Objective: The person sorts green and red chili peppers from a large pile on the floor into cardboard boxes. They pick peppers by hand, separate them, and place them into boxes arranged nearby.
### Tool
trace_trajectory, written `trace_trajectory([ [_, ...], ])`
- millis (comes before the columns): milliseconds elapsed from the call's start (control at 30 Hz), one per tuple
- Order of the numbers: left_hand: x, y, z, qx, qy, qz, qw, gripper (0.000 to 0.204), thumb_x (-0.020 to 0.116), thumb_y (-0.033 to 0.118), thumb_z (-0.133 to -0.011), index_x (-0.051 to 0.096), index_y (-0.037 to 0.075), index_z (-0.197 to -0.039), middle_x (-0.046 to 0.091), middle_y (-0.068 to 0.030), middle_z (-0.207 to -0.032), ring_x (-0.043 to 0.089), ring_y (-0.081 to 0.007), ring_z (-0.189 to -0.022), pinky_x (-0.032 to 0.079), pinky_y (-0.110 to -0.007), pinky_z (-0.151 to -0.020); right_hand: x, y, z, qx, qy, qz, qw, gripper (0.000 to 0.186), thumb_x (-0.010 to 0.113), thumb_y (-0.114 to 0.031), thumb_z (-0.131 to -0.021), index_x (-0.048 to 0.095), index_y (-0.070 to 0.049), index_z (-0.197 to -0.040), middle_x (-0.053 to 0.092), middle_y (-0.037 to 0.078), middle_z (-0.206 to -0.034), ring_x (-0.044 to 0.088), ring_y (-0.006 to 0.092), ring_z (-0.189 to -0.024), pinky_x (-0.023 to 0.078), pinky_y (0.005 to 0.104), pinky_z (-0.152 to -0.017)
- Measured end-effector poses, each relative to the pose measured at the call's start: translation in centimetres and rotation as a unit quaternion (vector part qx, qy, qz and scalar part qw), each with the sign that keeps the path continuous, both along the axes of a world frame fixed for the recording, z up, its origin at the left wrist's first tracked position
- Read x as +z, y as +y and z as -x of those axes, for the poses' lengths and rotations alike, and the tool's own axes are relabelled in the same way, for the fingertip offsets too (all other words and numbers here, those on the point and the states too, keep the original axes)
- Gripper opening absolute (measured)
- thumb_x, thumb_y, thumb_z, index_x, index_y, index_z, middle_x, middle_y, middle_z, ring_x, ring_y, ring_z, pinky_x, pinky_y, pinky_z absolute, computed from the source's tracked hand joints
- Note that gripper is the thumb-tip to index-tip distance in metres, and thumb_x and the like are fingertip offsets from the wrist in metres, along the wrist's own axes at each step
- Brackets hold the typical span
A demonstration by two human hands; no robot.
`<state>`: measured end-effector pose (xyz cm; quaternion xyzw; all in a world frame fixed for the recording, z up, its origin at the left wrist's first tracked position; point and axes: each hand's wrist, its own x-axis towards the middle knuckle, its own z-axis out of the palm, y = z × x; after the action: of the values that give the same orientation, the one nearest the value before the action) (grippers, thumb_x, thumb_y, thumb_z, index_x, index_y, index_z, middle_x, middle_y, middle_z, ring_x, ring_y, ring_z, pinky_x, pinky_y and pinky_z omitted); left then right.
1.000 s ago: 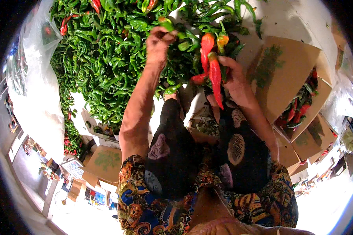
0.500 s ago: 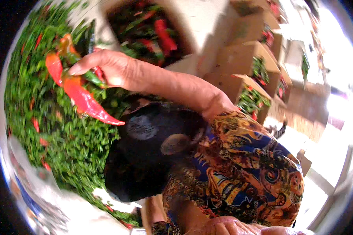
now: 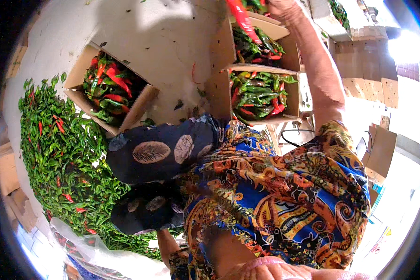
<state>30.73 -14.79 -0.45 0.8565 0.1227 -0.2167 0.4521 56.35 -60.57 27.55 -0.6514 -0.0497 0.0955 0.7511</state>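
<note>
At the top edge, my right hand [image 3: 281,6] is over the far cardboard box, its fingers partly cut off by the frame. A long red chili pepper [image 3: 245,21] hangs beside it and overlaps the box's edge, seemingly in its grip. Red and green chili peppers [image 3: 259,44] fill the box [image 3: 221,42] below it. Nearer stands another box with mostly green chili peppers [image 3: 259,95]. My left forearm [image 3: 169,246] shows at the lower edge, its hand hidden behind my dark trouser leg [image 3: 147,207].
A wide heap of green chili peppers [image 3: 70,172], with a few red ones, spreads at the left. Clear plastic sheeting [image 3: 112,259] edges it. A separate open box [image 3: 74,95] holds red and green peppers. Stacked cardboard [image 3: 364,65] stands at the right.
My right hand has swung from above the pepper heap at left to the boxes at the top. The view has shifted, and two of the boxes show more fully.
</note>
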Motion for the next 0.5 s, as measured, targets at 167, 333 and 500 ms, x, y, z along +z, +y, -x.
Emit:
trace_trajectory([
  [167, 0.7, -0.3, -0.2, -0.011, 0.011, -0.019, 1.0, 0.032, 0.063, 0.014, -0.08, 0.057, 0.008, -0.111, 0.064, -0.0117, -0.103, 0.059, -0.0257, -0.094, 0.05, -0.035, -0.074, -6.8, -9.3, 2.1, 0.125, -0.013, 0.544, 0.83, 0.073, 0.08, -0.036, -0.066, 0.05, -0.005, -0.124, 0.061, 0.013, -0.111, 0.06, 0.0212, -0.099, 0.05, 0.0347, -0.086],
  [333, 0.4, -3.2, -0.1, -0.021, 0.013, -0.01, 1.0, 0.031, 0.063, 0.014, -0.079, 0.058, 0.009, -0.109, 0.064, -0.0115, -0.104, 0.059, -0.0266, -0.095, 0.05, -0.036, -0.074, -11.5, -15.8, 2.5, 0.089, -0.027, 0.464, 0.881, 0.052, 0.071, -0.019, -0.08, 0.05, -0.003, -0.125, 0.064, 0.009, -0.109, 0.06, 0.0167, -0.097, 0.05, 0.0302, -0.086],
  [500, 0.6, -2.9, -0.1, 0.006, 0.01, -0.016, 1.0, 0.03, 0.063, 0.015, -0.079, 0.059, 0.01, -0.108, 0.064, -0.0114, -0.104, 0.059, -0.0274, -0.097, 0.051, -0.037, -0.073, -11.2, -10.2, -0.8, 0.055, -0.125, 0.269, 0.953, 0.028, 0.067, 0.0, -0.073, 0.06, -0.004, -0.1, 0.063, 0.004, -0.089, 0.06, 0.0128, -0.074, 0.05, 0.0258, -0.067],
])
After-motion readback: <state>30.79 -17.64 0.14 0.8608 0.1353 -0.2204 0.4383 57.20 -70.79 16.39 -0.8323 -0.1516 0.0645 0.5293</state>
